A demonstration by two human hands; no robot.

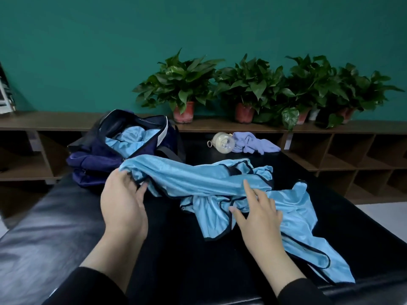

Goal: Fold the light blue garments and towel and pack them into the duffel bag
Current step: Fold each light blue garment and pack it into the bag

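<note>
A crumpled light blue garment with dark trim lies across the black bench, stretching from the bag toward the lower right. My left hand grips its left end, fingers curled round the trimmed edge. My right hand rests on the middle of the cloth with fingers spread and straight. The navy duffel bag stands unzipped at the back left, with another light blue garment inside it. A lilac-blue towel lies bunched at the far end of the bench.
A pale plastic bottle lies on its side next to the towel. The black padded bench runs away from me. Behind it, a low wooden shelf unit carries several potted plants against a teal wall.
</note>
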